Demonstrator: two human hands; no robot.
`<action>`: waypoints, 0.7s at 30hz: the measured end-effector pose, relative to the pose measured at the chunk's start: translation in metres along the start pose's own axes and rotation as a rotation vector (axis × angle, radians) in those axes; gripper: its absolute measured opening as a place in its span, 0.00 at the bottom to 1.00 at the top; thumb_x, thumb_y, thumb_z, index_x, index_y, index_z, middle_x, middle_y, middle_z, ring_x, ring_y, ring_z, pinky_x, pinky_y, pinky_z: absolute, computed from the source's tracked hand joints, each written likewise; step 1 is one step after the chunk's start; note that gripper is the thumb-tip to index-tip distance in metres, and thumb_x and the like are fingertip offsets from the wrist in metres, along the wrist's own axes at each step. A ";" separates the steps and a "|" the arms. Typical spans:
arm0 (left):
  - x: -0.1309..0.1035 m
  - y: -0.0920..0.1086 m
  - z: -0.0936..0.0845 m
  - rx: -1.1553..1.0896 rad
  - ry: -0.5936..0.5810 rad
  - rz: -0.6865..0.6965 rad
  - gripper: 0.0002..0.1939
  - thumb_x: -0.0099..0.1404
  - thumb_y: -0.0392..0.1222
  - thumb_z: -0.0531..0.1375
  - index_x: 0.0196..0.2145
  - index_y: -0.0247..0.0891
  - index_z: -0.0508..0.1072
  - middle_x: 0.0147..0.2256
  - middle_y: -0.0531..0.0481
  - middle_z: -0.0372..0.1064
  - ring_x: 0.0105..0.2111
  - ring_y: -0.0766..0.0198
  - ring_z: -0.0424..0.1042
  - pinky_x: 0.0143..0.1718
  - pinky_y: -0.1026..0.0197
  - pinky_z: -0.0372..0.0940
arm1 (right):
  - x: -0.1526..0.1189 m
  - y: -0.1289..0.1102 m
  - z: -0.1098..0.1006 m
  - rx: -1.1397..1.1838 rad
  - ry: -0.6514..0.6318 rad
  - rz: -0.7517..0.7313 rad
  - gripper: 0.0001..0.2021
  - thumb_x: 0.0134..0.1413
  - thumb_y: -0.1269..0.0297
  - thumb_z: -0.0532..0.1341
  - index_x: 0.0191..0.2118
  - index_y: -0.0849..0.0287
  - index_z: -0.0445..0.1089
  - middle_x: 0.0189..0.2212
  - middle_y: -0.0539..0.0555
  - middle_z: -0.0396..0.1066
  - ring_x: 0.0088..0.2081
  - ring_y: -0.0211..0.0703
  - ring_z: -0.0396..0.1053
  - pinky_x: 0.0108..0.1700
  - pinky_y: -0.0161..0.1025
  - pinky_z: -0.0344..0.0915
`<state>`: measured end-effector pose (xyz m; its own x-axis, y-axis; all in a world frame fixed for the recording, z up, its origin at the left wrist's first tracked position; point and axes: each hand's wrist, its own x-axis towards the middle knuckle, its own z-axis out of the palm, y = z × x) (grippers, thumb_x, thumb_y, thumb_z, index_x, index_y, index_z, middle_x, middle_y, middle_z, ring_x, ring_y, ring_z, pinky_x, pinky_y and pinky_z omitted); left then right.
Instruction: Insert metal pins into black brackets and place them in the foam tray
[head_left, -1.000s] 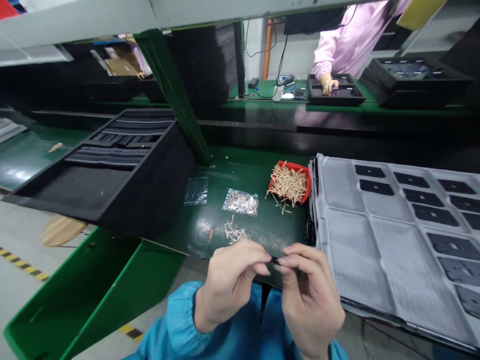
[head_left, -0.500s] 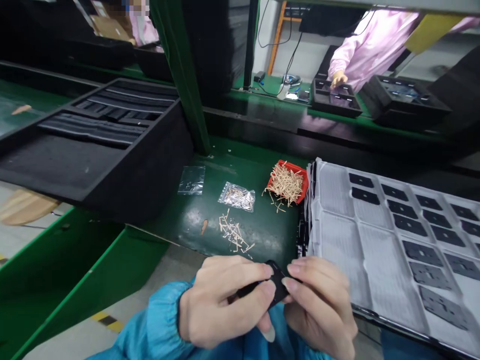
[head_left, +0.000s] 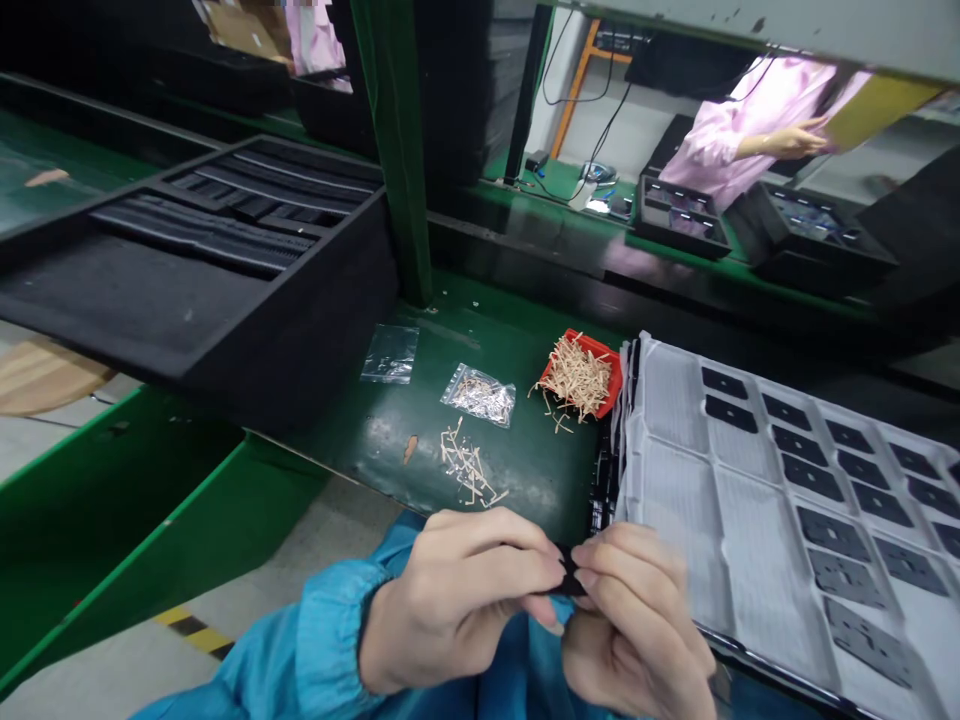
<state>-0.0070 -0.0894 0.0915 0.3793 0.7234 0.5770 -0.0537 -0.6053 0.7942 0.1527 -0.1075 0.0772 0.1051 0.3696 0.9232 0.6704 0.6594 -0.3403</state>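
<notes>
Between my two hands is a small flat black plate [head_left: 568, 572], mostly covered by the fingers. My left hand [head_left: 465, 590] grips its left end with thumb and fingers closed. My right hand [head_left: 637, 600] pinches the right end, its back slightly blurred. Both hands are over the front edge of the green bench, close together. Just beyond them lies a loose heap of thin beige strips [head_left: 469, 465]. To the right, a white tray [head_left: 671, 500] holds rows of similar black plates [head_left: 814, 478] in its compartments.
A red bin [head_left: 615, 385] overflows with beige strips. Beside it lie a zip bag of small pieces [head_left: 480, 396] and a clear bag [head_left: 391, 355]. A large black box [head_left: 300, 300] stands left, by a green post [head_left: 401, 150]. A person in pink [head_left: 739, 130] works across the bench.
The black plate has tilted so less of its face shows, and my hands have drawn closer together. The view has shifted slightly. The person opposite has raised a hand to a yellow sheet.
</notes>
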 end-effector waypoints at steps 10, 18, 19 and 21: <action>-0.001 -0.014 -0.011 0.443 0.082 -0.048 0.11 0.70 0.29 0.60 0.40 0.40 0.81 0.45 0.42 0.77 0.41 0.59 0.78 0.44 0.58 0.75 | -0.022 0.014 -0.014 -0.014 -0.141 0.203 0.16 0.57 0.82 0.63 0.47 0.59 0.75 0.39 0.55 0.78 0.42 0.49 0.78 0.40 0.49 0.77; 0.211 -0.183 -0.026 0.685 -0.080 -0.558 0.11 0.74 0.44 0.63 0.49 0.35 0.76 0.48 0.44 0.76 0.44 0.57 0.77 0.47 0.50 0.75 | -0.044 0.019 -0.012 0.002 -0.338 0.458 0.06 0.64 0.74 0.62 0.43 0.58 0.75 0.38 0.56 0.78 0.40 0.45 0.78 0.42 0.42 0.77; 0.230 -0.196 -0.024 0.693 -0.096 -0.562 0.14 0.74 0.45 0.63 0.53 0.36 0.74 0.51 0.43 0.74 0.46 0.56 0.77 0.48 0.49 0.75 | -0.045 0.020 -0.011 0.039 -0.349 0.429 0.07 0.63 0.76 0.62 0.43 0.58 0.74 0.37 0.56 0.78 0.39 0.45 0.79 0.41 0.41 0.77; 0.246 -0.212 -0.024 0.717 -0.124 -0.546 0.18 0.74 0.46 0.63 0.57 0.37 0.72 0.56 0.41 0.72 0.50 0.53 0.76 0.51 0.45 0.74 | -0.049 0.023 -0.011 0.079 -0.356 0.417 0.09 0.62 0.78 0.61 0.43 0.58 0.74 0.37 0.56 0.79 0.38 0.44 0.79 0.40 0.39 0.77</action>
<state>0.0751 0.2249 0.0694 0.2824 0.9543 0.0977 0.7342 -0.2805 0.6182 0.1710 -0.1183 0.0260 0.0862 0.7991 0.5949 0.5667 0.4518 -0.6890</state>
